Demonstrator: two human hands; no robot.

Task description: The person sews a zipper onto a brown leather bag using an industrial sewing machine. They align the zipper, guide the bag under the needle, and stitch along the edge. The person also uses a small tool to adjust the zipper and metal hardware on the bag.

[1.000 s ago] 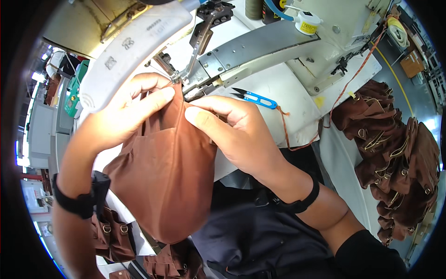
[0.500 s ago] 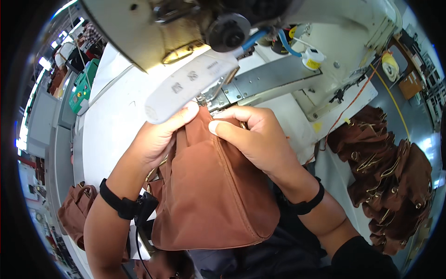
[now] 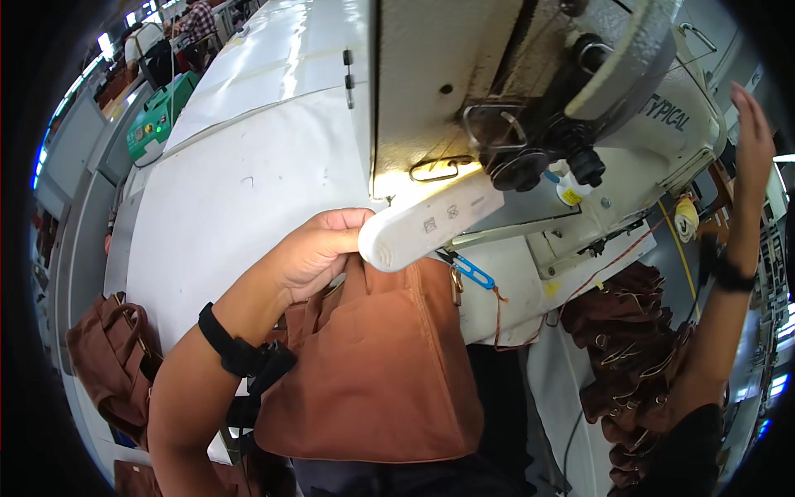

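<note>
Item: brown bag (image 3: pixel 377 364), centre, our left hand (image 3: pixel 310 253) closed on its top edge at 11 o'clock; right hand (image 3: pixel 752 132) open, empty, 2 o'clock; one-handed, bag may slip off sewing machine (image 3: pixel 530 99)

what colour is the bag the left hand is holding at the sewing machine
Reddish brown, plain; the bag shows best in the head view.

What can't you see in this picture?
Head view only:
- Needle: hidden behind the white lamp.
- Left hand fingertips: tucked behind the brown bag top.
- Bag bottom: cut off by the dark rim.
- Right hand: stretched at the edge, blurred; touch unclear.
</note>
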